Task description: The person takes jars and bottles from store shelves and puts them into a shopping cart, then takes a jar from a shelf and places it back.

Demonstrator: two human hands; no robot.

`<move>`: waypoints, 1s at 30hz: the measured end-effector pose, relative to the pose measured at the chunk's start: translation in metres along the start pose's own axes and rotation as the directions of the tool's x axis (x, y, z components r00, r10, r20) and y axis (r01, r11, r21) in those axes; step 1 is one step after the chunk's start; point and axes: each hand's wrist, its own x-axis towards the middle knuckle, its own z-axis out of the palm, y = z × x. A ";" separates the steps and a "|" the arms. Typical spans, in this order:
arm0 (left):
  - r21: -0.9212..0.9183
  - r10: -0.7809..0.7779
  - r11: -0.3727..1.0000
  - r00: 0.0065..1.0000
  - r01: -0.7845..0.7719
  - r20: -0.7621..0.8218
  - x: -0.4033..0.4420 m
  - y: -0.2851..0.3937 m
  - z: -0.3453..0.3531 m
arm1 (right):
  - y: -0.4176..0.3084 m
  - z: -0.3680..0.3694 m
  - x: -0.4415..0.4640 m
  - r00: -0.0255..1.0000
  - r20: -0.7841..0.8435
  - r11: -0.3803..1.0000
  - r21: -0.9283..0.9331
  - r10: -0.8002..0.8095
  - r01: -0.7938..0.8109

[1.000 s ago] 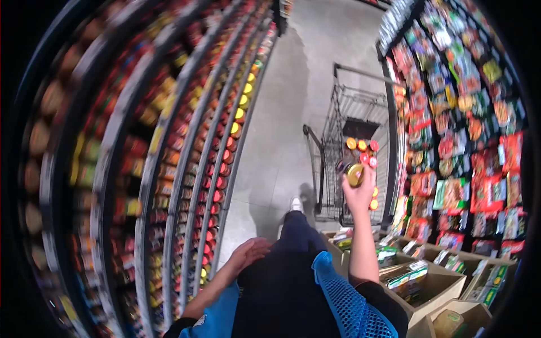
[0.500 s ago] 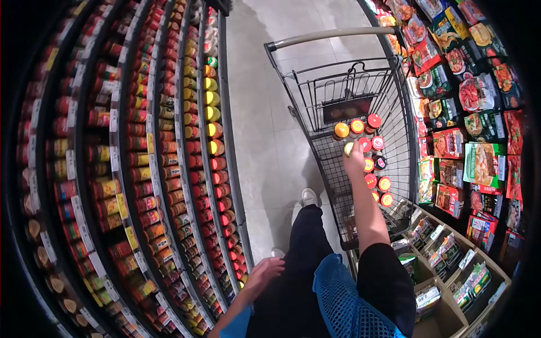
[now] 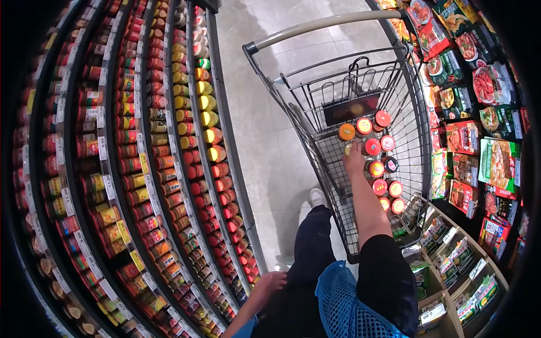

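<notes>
My right hand (image 3: 354, 160) reaches down into the shopping cart (image 3: 319, 66), its fingers closed around a jar with a pale yellow lid (image 3: 347, 149). Beside it several lidded jars stand upright on the cart's wire floor, among them one with an orange lid (image 3: 346, 132), one with a red lid (image 3: 372, 147) and one with a black lid (image 3: 390, 164). The bodies of the jars are mostly hidden from above. Low in front of my dark clothing hangs my left hand (image 3: 273, 283), its fingers loosely apart and holding nothing.
Shelves of jars (image 3: 214, 153) line the left side, with price strips along their edges. Packaged foods (image 3: 499, 163) hang on the right, above cardboard bins (image 3: 445, 307) of packets. Grey floor tiles (image 3: 248, 96) run between the shelves and the cart.
My right hand has lowered the yellow-lidded jar to beside the other jars in the cart. The cart appears larger and nearer in view. My left hand's fingers have drawn in slightly.
</notes>
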 end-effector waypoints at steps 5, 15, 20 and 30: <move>-0.076 0.031 0.997 0.998 -0.035 -0.049 -0.008 0.000 -0.008 | 0.014 0.013 0.000 1.000 -0.005 0.999 0.034 -0.026 0.027; -0.096 0.211 0.972 0.977 -0.214 -0.039 -0.078 -0.054 -0.036 | 0.021 0.011 -0.086 1.000 0.013 0.980 0.198 -0.029 0.026; -0.093 0.466 0.881 0.885 -0.463 0.008 -0.103 -0.113 -0.083 | 0.094 0.032 -0.108 0.948 0.205 0.725 0.611 0.243 -0.318; -0.413 0.701 0.633 0.711 -0.655 -0.053 -0.137 -0.337 -0.231 | 0.016 -0.052 -0.310 0.908 -0.203 0.807 -0.555 -0.366 0.201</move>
